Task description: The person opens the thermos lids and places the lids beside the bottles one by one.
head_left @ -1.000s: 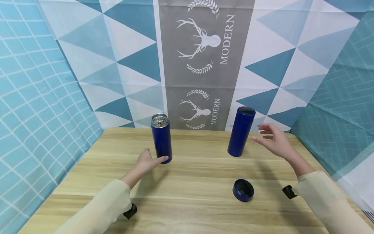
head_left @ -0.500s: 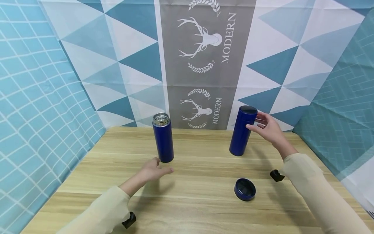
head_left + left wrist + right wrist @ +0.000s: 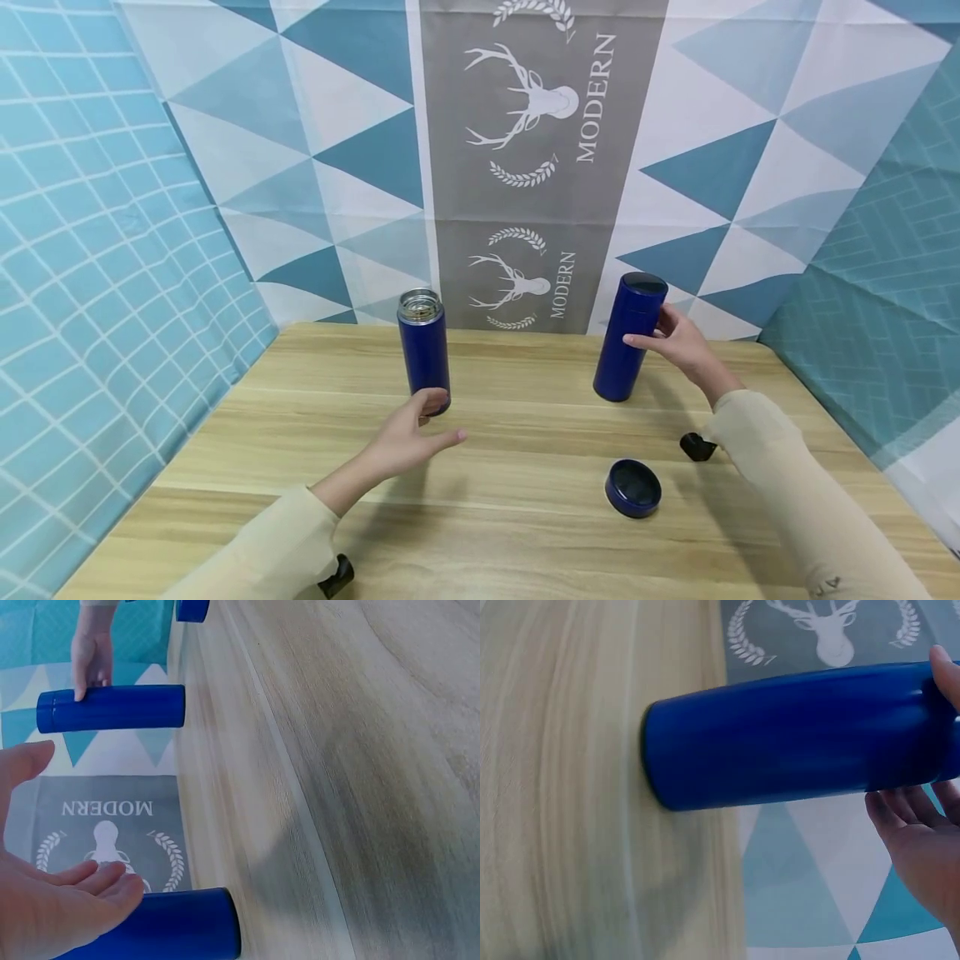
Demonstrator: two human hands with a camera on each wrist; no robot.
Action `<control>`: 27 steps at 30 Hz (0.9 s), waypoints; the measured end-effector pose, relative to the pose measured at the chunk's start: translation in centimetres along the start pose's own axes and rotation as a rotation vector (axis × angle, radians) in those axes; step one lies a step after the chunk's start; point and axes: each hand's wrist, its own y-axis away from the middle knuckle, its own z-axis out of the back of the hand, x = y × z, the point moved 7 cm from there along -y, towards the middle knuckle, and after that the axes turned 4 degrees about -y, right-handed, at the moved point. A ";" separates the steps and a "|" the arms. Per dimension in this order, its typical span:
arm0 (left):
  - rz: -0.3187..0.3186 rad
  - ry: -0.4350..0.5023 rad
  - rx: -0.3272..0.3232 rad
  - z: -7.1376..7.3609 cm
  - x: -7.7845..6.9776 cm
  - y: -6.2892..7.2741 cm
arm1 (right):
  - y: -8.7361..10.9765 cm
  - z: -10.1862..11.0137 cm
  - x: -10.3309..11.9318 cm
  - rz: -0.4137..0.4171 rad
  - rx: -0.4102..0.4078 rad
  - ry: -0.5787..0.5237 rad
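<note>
A dark blue thermos flask with its lid on (image 3: 619, 367) stands upright at the back right. My right hand (image 3: 687, 348) grips its upper part, the thumb across the front and the fingers round the far side. In the right wrist view the thumb and fingers lie on opposite sides of the flask (image 3: 780, 739). A second blue thermos flask (image 3: 425, 354) stands at the back left, its steel mouth uncovered. My left hand (image 3: 405, 437) is in front of its base, holding nothing, thumb and fingers spread apart; its fingertips overlap the flask's lower end in the head view.
A round blue lid (image 3: 633, 489) lies hollow side up on the wooden table (image 3: 517, 517), in front of the capped flask. Patterned cloth (image 3: 360, 167) hangs right behind the table, with blue tiled cloth (image 3: 112, 250) along the left side.
My right hand has moved left onto the capped flask and now grips it. My left hand has come away from the open flask and lies slightly right of where it was.
</note>
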 end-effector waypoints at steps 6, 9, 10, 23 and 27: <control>-0.038 0.027 -0.023 0.2 -0.3 -0.1 | -0.1 -0.6 -1.3 -0.001 0.022 0.036; -0.054 0.060 -0.007 0.0 -0.5 -0.1 | -0.1 -0.6 -1.9 -0.014 0.005 0.028; -0.061 0.073 0.002 -0.1 -0.6 -0.1 | -0.1 -0.5 -2.0 -0.017 -0.005 0.022; -0.149 0.069 0.084 -1.6 -1.6 -1.2 | 1.0 -1.8 -0.8 0.012 -0.074 0.096; -0.187 0.041 0.072 -2.0 -2.7 -2.0 | 1.3 -3.3 0.9 0.021 -0.040 0.088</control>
